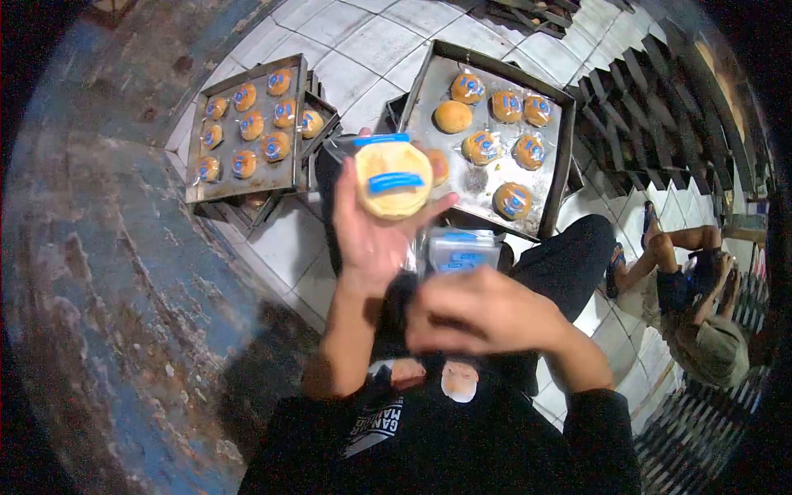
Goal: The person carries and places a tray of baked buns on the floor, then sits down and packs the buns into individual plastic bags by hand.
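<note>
Head view shows the left hand (371,235) grasping one bagged bun (394,183), with its fingers spread wide around and behind it. The bun is round and pale on the side that faces up, and its clear bag has blue marks. The right hand (483,318) is blurry. Its fingers look curled in, but I can't tell if they pinch something. Just past it is one pile of clear bags (464,252) with blue print, near the person's lap. I can't count the bags. Past the hands are two big metal trays with buns, each on top of more trays. The left tray (235,183) has nine buns, all in bags with blue marks. One more bun (312,124) peeks out beside it on a lower tray. The right tray (474,194) has eight buns that I can see. Six show blue marks, one plain bun (453,117) shows no blue, and one is partly hidden behind the bagged bun. The trays are over a white tile floor (318,37). Off to the right, one other person (714,346) sits near dark racks (652,107).
</note>
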Tool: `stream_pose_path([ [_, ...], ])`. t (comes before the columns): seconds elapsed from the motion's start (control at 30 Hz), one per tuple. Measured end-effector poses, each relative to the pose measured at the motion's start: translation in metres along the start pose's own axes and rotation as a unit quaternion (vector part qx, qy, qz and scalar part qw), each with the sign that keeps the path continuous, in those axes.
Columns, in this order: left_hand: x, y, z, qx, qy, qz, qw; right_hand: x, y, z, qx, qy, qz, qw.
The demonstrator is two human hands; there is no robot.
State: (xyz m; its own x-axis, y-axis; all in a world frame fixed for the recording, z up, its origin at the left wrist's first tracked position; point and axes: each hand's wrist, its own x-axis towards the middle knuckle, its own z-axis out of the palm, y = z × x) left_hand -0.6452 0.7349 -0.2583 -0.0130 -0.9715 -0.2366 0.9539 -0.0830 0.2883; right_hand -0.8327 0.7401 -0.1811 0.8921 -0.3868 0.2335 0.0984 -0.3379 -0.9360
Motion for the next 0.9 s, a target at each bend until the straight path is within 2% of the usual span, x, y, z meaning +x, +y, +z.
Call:
stream_pose_path([
  [0.03, -0.002, 0.01, -0.009, -0.026, -0.016, 0.007, 1.0, -0.003, -0.008, -0.008, 0.091, -0.071, 0.022, 0.993],
  [0.07, -0.006, 0.021, -0.017, -0.039, -0.022, 0.008, 0.999, -0.006, -0.014, -0.015, 0.143, -0.083, 0.032, 0.986],
  [0.13, -0.022, 0.038, -0.023, -0.066, -0.016, 0.007, 0.998, -0.001, -0.009, -0.022, 0.012, 0.083, 0.07, 0.994],
  [0.17, -0.031, 0.042, -0.025, -0.066, -0.014, 0.019, 0.998, 0.013, 0.001, -0.017, -0.18, 0.173, 0.064, 0.966],
  [0.2, -0.039, 0.045, -0.024, -0.071, 0.005, 0.007, 0.997, 0.031, 0.013, -0.006, -0.233, 0.202, 0.051, 0.95],
  [0.3, -0.069, 0.044, -0.032, -0.076, 0.039, -0.009, 0.996, 0.058, 0.044, 0.013, -0.222, 0.202, -0.013, 0.954],
  [0.37, -0.094, 0.051, -0.031, -0.035, 0.046, -0.022, 0.998, 0.066, 0.048, 0.014, -0.113, 0.197, -0.066, 0.972],
  [0.4, -0.102, 0.05, -0.04, -0.035, 0.047, -0.019, 0.998, 0.065, 0.052, 0.015, -0.062, 0.201, -0.05, 0.976],
  [0.43, -0.106, 0.047, -0.056, 0.198, 0.17, 0.094, 0.961, 0.061, 0.063, 0.017, -0.024, 0.201, -0.003, 0.979],
  [0.47, -0.106, 0.045, -0.069, 0.412, 0.28, 0.199, 0.844, 0.057, 0.076, 0.02, 0.012, 0.201, 0.044, 0.978],
  [0.5, -0.106, 0.049, -0.075, 0.411, 0.278, 0.198, 0.845, 0.057, 0.084, 0.022, 0.014, 0.206, 0.076, 0.975],
  [0.53, -0.107, 0.056, -0.08, 0.478, 0.237, 0.207, 0.821, 0.055, 0.091, 0.024, 0.011, 0.206, 0.078, 0.975],
  [0.57, -0.108, 0.059, -0.085, 0.54, 0.195, 0.215, 0.79, 0.053, 0.097, 0.025, 0.031, 0.208, 0.119, 0.97],
  [0.6, -0.108, 0.059, -0.084, 0.538, 0.198, 0.213, 0.791, 0.051, 0.1, 0.026, 0.052, 0.208, 0.162, 0.963],
  [0.63, -0.108, 0.059, -0.083, 0.564, 0.187, 0.213, 0.775, 0.051, 0.099, 0.025, 0.022, 0.201, 0.158, 0.967],
  [0.8, -0.088, 0.062, -0.07, 0.629, 0.167, 0.243, 0.719, 0.058, 0.101, 0.022, 0.051, 0.198, 0.148, 0.968],
  [0.87, -0.077, 0.068, -0.078, 0.645, 0.151, 0.249, 0.706, 0.061, 0.107, 0.021, -0.029, 0.187, 0.063, 0.98],
  [0.9, -0.075, 0.07, -0.081, 0.661, 0.135, 0.255, 0.693, 0.058, 0.107, 0.022, -0.029, 0.187, 0.066, 0.98],
])
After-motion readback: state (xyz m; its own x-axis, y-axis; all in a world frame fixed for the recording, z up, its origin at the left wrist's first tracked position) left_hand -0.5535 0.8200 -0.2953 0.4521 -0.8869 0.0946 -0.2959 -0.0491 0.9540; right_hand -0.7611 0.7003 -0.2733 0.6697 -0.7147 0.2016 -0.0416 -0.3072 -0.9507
